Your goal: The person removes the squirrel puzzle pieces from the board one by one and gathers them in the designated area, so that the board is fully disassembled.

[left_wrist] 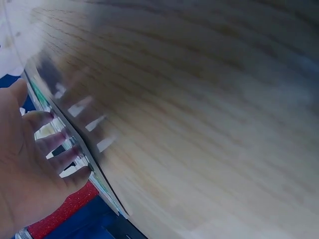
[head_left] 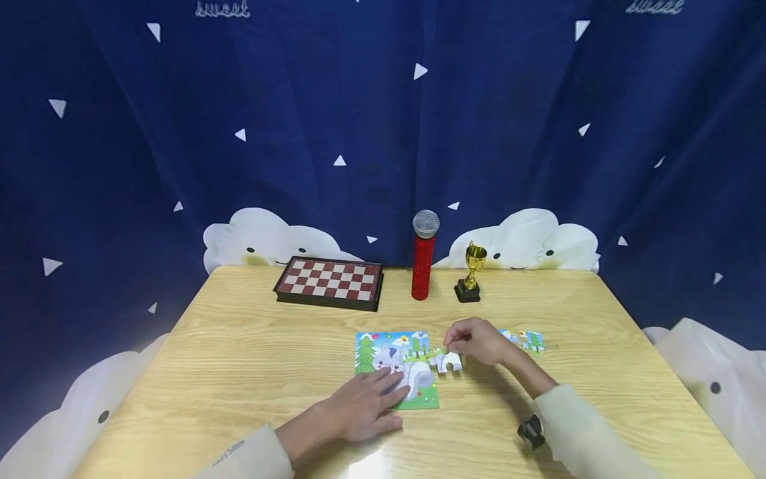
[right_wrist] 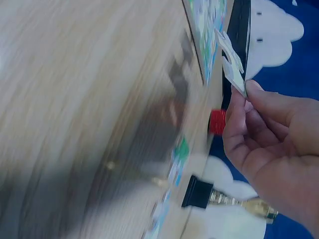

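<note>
A partly built colourful jigsaw [head_left: 395, 364] with a white animal picture lies on the wooden table [head_left: 251, 359]. My left hand [head_left: 366, 407] rests flat on its near edge with straight fingers [left_wrist: 55, 144] pressing it. My right hand [head_left: 475, 340] pinches a puzzle piece [head_left: 447, 361] at the jigsaw's right edge; the right wrist view shows that piece [right_wrist: 232, 67] held between thumb and fingertips [right_wrist: 251, 107], tilted above the table. Loose pieces [head_left: 526, 340] lie just right of my right hand.
At the back of the table stand a folded chessboard case [head_left: 330, 282], a red toy microphone [head_left: 423, 263] and a small gold trophy [head_left: 471, 273]. A dark blue curtain with clouds hangs behind. A small black object [head_left: 530, 430] sits by my right sleeve.
</note>
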{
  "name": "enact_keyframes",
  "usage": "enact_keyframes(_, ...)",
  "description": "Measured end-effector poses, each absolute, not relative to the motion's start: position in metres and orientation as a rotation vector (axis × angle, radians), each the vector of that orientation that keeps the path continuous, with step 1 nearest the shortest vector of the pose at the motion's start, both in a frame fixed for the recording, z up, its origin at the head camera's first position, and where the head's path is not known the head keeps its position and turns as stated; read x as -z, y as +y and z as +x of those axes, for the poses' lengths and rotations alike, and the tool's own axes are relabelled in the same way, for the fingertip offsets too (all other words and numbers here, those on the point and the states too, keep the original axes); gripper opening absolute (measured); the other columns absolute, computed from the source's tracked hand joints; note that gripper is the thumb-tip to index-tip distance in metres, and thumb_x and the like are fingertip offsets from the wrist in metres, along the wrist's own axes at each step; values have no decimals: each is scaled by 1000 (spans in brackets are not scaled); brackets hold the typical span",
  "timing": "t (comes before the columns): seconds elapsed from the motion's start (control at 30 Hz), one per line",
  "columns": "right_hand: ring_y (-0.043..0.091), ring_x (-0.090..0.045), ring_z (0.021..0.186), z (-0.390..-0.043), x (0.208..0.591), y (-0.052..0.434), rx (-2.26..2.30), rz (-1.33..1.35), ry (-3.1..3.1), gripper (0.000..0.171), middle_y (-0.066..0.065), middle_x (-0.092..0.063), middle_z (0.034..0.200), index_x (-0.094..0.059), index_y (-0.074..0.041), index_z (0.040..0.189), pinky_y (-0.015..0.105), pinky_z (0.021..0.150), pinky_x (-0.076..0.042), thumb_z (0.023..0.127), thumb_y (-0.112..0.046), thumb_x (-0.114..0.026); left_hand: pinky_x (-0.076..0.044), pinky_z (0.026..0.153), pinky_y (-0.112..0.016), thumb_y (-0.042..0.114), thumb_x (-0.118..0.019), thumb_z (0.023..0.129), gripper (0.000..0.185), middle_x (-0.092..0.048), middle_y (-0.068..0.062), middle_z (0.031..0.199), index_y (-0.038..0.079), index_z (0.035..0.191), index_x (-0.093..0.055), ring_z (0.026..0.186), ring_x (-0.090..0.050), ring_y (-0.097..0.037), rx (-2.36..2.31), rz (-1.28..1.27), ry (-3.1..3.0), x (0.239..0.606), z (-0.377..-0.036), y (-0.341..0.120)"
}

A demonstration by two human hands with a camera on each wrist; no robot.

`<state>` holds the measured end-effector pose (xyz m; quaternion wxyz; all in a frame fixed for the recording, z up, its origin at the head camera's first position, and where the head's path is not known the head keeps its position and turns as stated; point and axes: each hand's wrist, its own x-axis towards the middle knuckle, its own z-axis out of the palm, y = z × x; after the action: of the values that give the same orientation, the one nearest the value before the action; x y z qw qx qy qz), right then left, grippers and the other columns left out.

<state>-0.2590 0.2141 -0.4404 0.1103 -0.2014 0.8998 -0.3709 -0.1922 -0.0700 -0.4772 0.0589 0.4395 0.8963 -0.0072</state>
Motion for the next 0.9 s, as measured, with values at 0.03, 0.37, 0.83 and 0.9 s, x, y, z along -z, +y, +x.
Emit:
enact_keyframes(0.03, 8, -51, 65, -260, 440, 219, 1091, -585, 2654, 5, 7, -67, 79, -68, -2, 88, 19, 57, -43, 87, -4, -63, -33, 112, -44, 56, -26, 99, 61, -29, -5, 156, 23, 149, -31, 143, -29, -28, 21, 1332, 2712, 477, -192, -70)
enact_keyframes(0.37, 11, -54, 70, -255, 434, 274, 1146, -445, 2640, 10, 10, -66, 86, -66, 3, 94, 22, 59, -48, 89, -3, -60, -33, 112, -44, 58, -28, 97, 63, -30, -6, 156, 22, 149, -33, 143, -29, -28, -23, 1338, 2704, 476, -192, -70)
enact_keyframes(0.83, 13, -54, 67, -243, 452, 361, 1105, -225, 2577, 13, 8, -63, 80, -64, 7, 96, 29, 59, -51, 88, 2, -56, -32, 113, -45, 60, -29, 96, 66, -24, -5, 158, 22, 150, -30, 145, -25, -29, -1, 1314, 2676, 474, -189, -72)
enact_keyframes(0.9, 12, -52, 64, -240, 454, 367, 1103, -203, 2575, 13, 5, -61, 78, -64, 8, 96, 27, 56, -48, 87, 2, -56, -32, 113, -45, 60, -30, 96, 66, -24, -5, 158, 22, 150, -30, 145, -25, -29, 2, 1317, 2675, 473, -189, -73)
